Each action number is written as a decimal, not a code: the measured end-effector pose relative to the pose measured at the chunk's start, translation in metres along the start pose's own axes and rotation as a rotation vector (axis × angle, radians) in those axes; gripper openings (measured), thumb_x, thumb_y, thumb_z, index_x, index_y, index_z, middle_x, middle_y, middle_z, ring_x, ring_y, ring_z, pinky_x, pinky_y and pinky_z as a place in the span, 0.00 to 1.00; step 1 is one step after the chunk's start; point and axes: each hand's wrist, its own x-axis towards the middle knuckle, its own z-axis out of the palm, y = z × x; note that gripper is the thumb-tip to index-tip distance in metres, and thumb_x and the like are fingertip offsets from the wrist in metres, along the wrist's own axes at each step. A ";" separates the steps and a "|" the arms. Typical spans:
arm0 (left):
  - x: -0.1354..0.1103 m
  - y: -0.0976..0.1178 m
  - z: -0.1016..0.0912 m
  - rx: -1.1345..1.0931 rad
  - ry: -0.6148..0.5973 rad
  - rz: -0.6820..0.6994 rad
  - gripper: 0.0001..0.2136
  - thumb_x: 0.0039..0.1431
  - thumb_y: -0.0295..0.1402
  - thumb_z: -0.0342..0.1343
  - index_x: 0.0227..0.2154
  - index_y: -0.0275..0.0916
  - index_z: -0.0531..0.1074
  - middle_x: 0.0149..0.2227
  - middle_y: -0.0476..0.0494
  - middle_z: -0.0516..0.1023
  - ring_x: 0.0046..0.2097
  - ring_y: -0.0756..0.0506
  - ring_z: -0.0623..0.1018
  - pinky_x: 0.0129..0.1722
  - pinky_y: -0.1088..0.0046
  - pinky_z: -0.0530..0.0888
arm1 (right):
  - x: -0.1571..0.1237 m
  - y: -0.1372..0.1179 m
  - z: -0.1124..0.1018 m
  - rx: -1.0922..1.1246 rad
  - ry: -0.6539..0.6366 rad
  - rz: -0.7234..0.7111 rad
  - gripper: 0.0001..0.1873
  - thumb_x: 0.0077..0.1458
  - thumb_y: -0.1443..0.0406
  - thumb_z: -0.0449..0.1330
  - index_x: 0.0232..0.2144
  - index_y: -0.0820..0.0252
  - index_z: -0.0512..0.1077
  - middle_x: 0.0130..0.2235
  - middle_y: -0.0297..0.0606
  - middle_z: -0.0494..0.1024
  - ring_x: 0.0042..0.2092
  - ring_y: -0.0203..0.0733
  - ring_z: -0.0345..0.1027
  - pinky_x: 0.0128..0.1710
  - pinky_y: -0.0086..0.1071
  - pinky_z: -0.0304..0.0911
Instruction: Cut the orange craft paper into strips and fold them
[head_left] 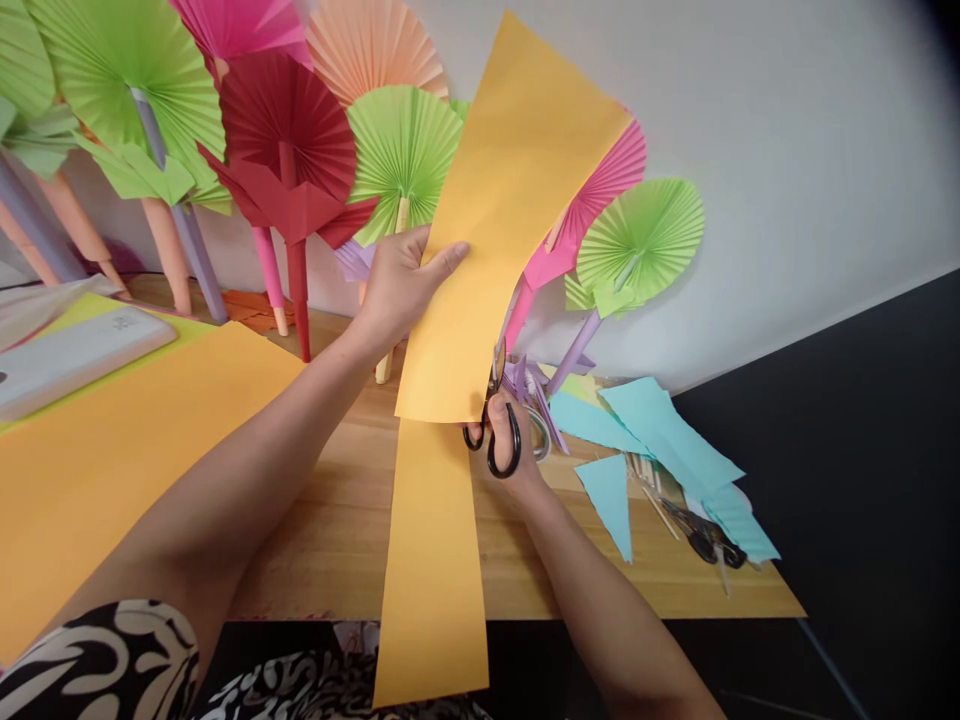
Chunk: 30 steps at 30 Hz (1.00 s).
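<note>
Head cam: L hand [397,285] closed on orange paper sheet [525,170], ctr frame, thumb in front, other fingers mostly hidden behind. R hand [521,450] curled thru blk-handled scissors [493,388], blades at sheet's lower R edge. Orange strip [435,570] below, bottom ctr. Wood table [345,530] beneath. Cyan paper scraps [667,430] ctr R; dk-red pleated fan [322,120] upper L.

The orange-yellow paper sheet [525,180], smooth and slightly bowed, stands tilted upward, pinched near its left edge under the thumb of the left hand [405,280] and flaring wider above it. The black-handled scissors [498,368] sit in the right hand [525,455], blades pointing up at the sheet's lower right edge. Below both hands, a long matching strip [433,560] extends downward; whether it joins the sheet is hidden.
</note>
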 end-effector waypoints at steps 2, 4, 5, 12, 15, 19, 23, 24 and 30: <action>-0.001 0.001 0.001 -0.004 -0.010 -0.012 0.20 0.55 0.53 0.65 0.34 0.38 0.76 0.34 0.44 0.82 0.45 0.37 0.83 0.40 0.64 0.81 | 0.000 0.001 0.000 -0.017 -0.003 -0.002 0.29 0.65 0.40 0.48 0.25 0.54 0.62 0.20 0.31 0.64 0.21 0.35 0.59 0.23 0.33 0.56; -0.001 0.001 0.002 -0.008 -0.015 -0.023 0.21 0.55 0.53 0.64 0.34 0.38 0.76 0.34 0.44 0.82 0.45 0.37 0.83 0.39 0.64 0.81 | 0.000 0.001 0.000 -0.028 0.006 0.001 0.29 0.64 0.40 0.47 0.25 0.54 0.62 0.20 0.31 0.65 0.22 0.36 0.59 0.23 0.33 0.56; -0.001 0.001 0.002 -0.009 -0.015 -0.025 0.21 0.55 0.54 0.64 0.33 0.38 0.75 0.34 0.44 0.81 0.45 0.37 0.83 0.39 0.64 0.81 | 0.000 0.001 0.000 -0.031 0.015 0.003 0.29 0.64 0.39 0.47 0.25 0.54 0.62 0.20 0.31 0.65 0.22 0.36 0.59 0.23 0.33 0.57; -0.001 -0.003 0.002 -0.002 -0.013 -0.025 0.18 0.57 0.51 0.64 0.32 0.39 0.73 0.33 0.45 0.79 0.48 0.36 0.82 0.42 0.61 0.81 | 0.000 -0.002 0.001 -0.028 0.040 0.024 0.29 0.64 0.40 0.49 0.24 0.54 0.63 0.20 0.31 0.64 0.22 0.36 0.61 0.25 0.34 0.63; -0.003 -0.005 0.003 0.003 -0.017 -0.033 0.18 0.57 0.50 0.64 0.34 0.39 0.74 0.35 0.44 0.79 0.48 0.36 0.81 0.42 0.61 0.81 | 0.000 -0.003 0.000 -0.044 0.051 0.025 0.29 0.62 0.38 0.49 0.26 0.54 0.65 0.21 0.33 0.66 0.23 0.37 0.62 0.24 0.34 0.63; -0.003 -0.007 0.004 0.007 -0.016 -0.030 0.18 0.57 0.51 0.64 0.36 0.39 0.74 0.36 0.44 0.80 0.48 0.37 0.81 0.43 0.61 0.81 | 0.001 -0.002 0.000 -0.043 0.070 0.023 0.30 0.62 0.37 0.48 0.26 0.53 0.63 0.21 0.32 0.66 0.23 0.37 0.62 0.27 0.35 0.66; 0.000 -0.009 0.002 0.011 0.002 -0.005 0.19 0.57 0.51 0.64 0.36 0.39 0.75 0.38 0.43 0.81 0.49 0.37 0.81 0.46 0.59 0.80 | 0.000 -0.001 -0.001 -0.036 0.039 0.026 0.29 0.62 0.38 0.48 0.27 0.54 0.63 0.23 0.32 0.66 0.25 0.38 0.62 0.25 0.34 0.62; 0.002 -0.010 0.001 0.014 0.009 0.005 0.19 0.57 0.51 0.64 0.37 0.39 0.75 0.39 0.42 0.81 0.50 0.37 0.81 0.47 0.58 0.80 | 0.000 0.000 -0.001 -0.033 0.031 0.030 0.29 0.62 0.38 0.48 0.29 0.54 0.64 0.23 0.32 0.65 0.25 0.38 0.62 0.24 0.34 0.60; 0.002 -0.007 0.001 0.003 -0.016 0.006 0.20 0.56 0.50 0.66 0.41 0.39 0.76 0.44 0.41 0.82 0.53 0.36 0.80 0.50 0.59 0.79 | 0.000 -0.001 -0.001 -0.027 0.034 0.031 0.29 0.62 0.37 0.49 0.30 0.54 0.63 0.24 0.31 0.65 0.24 0.37 0.61 0.24 0.33 0.59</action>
